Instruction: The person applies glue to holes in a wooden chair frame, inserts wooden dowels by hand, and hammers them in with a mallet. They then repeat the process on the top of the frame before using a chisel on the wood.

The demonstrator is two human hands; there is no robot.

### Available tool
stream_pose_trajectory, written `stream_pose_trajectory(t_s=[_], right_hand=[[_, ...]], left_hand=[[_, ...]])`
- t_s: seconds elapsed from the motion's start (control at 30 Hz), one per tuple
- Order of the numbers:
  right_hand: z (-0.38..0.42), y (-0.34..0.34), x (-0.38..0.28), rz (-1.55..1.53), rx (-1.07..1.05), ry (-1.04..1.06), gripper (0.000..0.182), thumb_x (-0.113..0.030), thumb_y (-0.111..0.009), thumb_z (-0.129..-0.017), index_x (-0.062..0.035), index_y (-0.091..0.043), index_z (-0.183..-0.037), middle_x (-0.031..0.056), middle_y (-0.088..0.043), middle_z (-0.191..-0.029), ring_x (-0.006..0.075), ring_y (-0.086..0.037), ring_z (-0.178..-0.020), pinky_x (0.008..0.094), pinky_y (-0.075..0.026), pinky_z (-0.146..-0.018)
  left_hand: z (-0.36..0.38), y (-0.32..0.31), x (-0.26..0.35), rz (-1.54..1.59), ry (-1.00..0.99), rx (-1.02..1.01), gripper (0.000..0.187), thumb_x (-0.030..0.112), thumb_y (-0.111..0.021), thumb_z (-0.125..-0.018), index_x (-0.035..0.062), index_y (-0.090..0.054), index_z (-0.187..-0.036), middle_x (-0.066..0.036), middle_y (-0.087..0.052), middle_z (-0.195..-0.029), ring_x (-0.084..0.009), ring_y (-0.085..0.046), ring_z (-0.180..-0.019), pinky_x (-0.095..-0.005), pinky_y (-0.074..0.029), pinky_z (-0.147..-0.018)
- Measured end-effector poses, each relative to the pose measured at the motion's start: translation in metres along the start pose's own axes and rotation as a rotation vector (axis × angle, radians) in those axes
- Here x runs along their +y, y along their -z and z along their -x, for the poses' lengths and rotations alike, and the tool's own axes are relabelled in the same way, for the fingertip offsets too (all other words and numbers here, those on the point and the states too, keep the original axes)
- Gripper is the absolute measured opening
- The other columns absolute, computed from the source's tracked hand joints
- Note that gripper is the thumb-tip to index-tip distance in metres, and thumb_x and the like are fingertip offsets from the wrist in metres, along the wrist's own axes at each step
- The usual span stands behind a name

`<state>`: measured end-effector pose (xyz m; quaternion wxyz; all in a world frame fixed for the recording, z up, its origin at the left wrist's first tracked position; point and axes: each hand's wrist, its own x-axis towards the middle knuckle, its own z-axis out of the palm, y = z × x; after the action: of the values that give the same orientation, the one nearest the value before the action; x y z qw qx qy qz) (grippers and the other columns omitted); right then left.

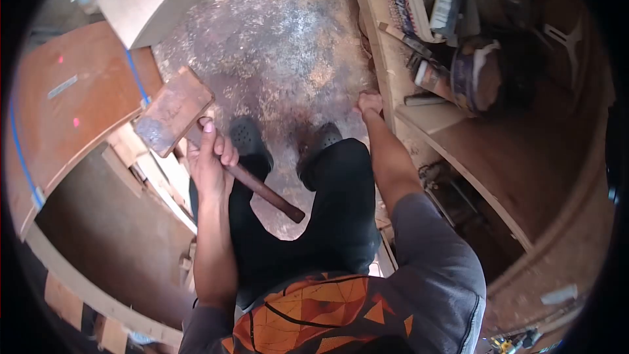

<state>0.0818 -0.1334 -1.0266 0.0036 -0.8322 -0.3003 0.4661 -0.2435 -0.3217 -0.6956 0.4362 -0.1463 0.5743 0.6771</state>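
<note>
A wooden mallet [173,110] with a worn block head is in my left hand [211,157]. My fingers wrap its handle close below the head, and the thumb lies up against the head. The handle slants down to the right, over my lap. My right hand [370,101] is closed, beside the wooden edge of the shelf unit [388,85]. Whether anything is inside that fist is hidden.
On the left are a brown panel [72,98] with blue straps and a pale wooden block [154,0]. Tubes, a round tin [475,75] and a white box [406,0] crowd the right shelf. Shavings litter the worn floor [275,46] around my shoes.
</note>
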Motion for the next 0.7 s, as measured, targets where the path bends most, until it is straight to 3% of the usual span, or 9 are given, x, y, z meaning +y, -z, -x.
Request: stream_pose_trajectory(t_s=[0.07, 0.1, 0.2, 0.27, 0.33, 0.43, 0.5, 0.57, 0.7], right_hand=[[-0.088, -0.021, 0.042, 0.484, 0.166, 0.314, 0.027, -0.021, -0.059, -0.094, -0.0055, -0.072, -0.112, 0.0182, -0.073, -0.094, 0.0317, -0.074, -0.076, 0.0441, -0.063, -0.064], [-0.063, -0.018, 0.015, 0.796, 0.211, 0.239, 0.04, -0.034, -0.056, -0.094, -0.0047, -0.071, -0.117, 0.0219, -0.072, -0.112, 0.034, -0.073, -0.097, 0.047, -0.058, -0.088], [-0.046, -0.023, -0.02, 1.028, 0.188, 0.364, 0.049, -0.04, -0.053, -0.093, -0.0015, -0.067, -0.121, 0.0242, -0.068, -0.123, 0.0362, -0.067, -0.114, 0.0482, -0.047, -0.103], [-0.059, -0.022, -0.01, 0.864, 0.123, 0.31, 0.051, -0.034, -0.053, -0.093, 0.0035, -0.062, -0.127, 0.0245, -0.068, -0.122, 0.0394, -0.064, -0.117, 0.0451, -0.047, -0.104], [-0.055, -0.028, -0.005, 0.826, 0.356, 0.566, 0.048, -0.03, -0.057, -0.091, 0.0042, -0.061, -0.126, 0.0259, -0.069, -0.118, 0.0398, -0.067, -0.112, 0.0466, -0.05, -0.099], [-0.013, -0.027, -0.003, 0.751, 0.278, 0.564, 0.024, -0.022, -0.064, -0.084, -0.0021, -0.072, -0.094, 0.0244, -0.072, -0.101, 0.0386, -0.07, -0.099, 0.0473, -0.057, -0.085], [0.043, 0.002, -0.006, 0.622, 0.056, 0.931, 0.018, -0.023, -0.065, -0.082, -0.0088, -0.074, -0.087, 0.019, -0.073, -0.091, 0.0357, -0.072, -0.086, 0.0453, -0.058, -0.079], [0.152, 0.035, -0.036, 0.289, 0.211, 0.984, 0.018, -0.024, -0.063, -0.085, -0.0097, -0.073, -0.081, 0.0165, -0.073, -0.084, 0.0313, -0.072, -0.082, 0.0452, -0.057, -0.075], [0.431, 0.167, -0.141, 0.098, -0.195, 0.976, 0.016, -0.018, -0.063, -0.095, -0.0062, -0.073, -0.091, 0.0125, -0.073, -0.085, 0.0283, -0.071, -0.085, 0.04, -0.055, -0.077]], left_hand=[[-0.023, -0.003, 0.0, 0.05, 0.022, -0.093, 0.011, 0.018, -0.055, -0.106, 0.0118, -0.054, -0.114, 0.004, -0.039, -0.065, -0.0066, -0.037, -0.047, -0.0223, -0.034, -0.041], [-0.035, -0.003, 0.0, 0.065, 0.029, -0.153, 0.012, 0.019, -0.054, -0.106, 0.0107, -0.055, -0.115, 0.004, -0.039, -0.065, -0.0066, -0.038, -0.047, -0.022, -0.034, -0.04], [-0.065, -0.006, -0.001, 0.06, 0.012, -0.242, 0.015, 0.019, -0.052, -0.107, 0.0076, -0.055, -0.116, 0.004, -0.038, -0.065, -0.0066, -0.038, -0.047, -0.0215, -0.034, -0.04], [-0.074, -0.012, 0.002, 0.02, -0.013, -0.23, 0.015, 0.019, -0.052, -0.107, 0.0077, -0.056, -0.116, 0.003, -0.039, -0.066, -0.0065, -0.038, -0.047, -0.0215, -0.034, -0.04], [-0.081, -0.012, 0.002, -0.03, -0.017, -0.256, 0.015, 0.02, -0.056, -0.106, 0.0089, -0.056, -0.115, 0.004, -0.04, -0.066, -0.0064, -0.038, -0.048, -0.0214, -0.034, -0.04], [-0.076, -0.025, 0.008, -0.177, -0.055, -0.084, 0.017, 0.024, -0.063, -0.102, 0.0119, -0.055, -0.112, 0.004, -0.041, -0.066, -0.0064, -0.039, -0.047, -0.0217, -0.033, -0.041], [-0.065, -0.019, 0.007, -0.141, -0.051, -0.049, 0.017, 0.025, -0.065, -0.101, 0.0136, -0.054, -0.109, 0.005, -0.04, -0.064, -0.0067, -0.039, -0.047, -0.0227, -0.033, -0.04], [-0.017, -0.045, 0.041, -0.067, 0.002, 0.0, 0.015, 0.026, -0.064, -0.101, 0.0156, -0.053, -0.105, 0.005, -0.04, -0.061, -0.0071, -0.042, -0.047, -0.0242, -0.035, -0.04], [0.111, -0.12, 0.137, 0.075, -0.086, -0.145, 0.018, 0.03, -0.061, -0.102, 0.0135, -0.055, -0.099, 0.003, -0.042, -0.061, -0.0076, -0.042, -0.046, -0.0246, -0.037, -0.039]])
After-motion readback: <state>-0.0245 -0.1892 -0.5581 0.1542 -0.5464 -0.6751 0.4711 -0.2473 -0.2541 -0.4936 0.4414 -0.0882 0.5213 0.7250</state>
